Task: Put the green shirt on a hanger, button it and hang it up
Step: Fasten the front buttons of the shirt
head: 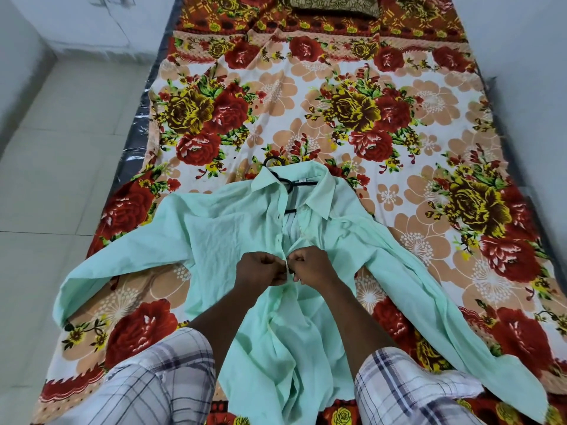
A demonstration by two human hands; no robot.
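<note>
The floral bedsheet [429,102] covers the mattress in front of me, with a dark patterned pillow [334,4] at its far end. My green shirt [221,228] lies front up on the sheet, sleeves spread to either side and collar pointing away from me. The black hanger [288,184] sits inside the shirt, its hook poking out past the collar. My left hand [260,269] and right hand [313,266] meet at mid-chest, knuckles nearly touching. Each pinches one front edge of the shirt. Above them the front gapes open.
</note>
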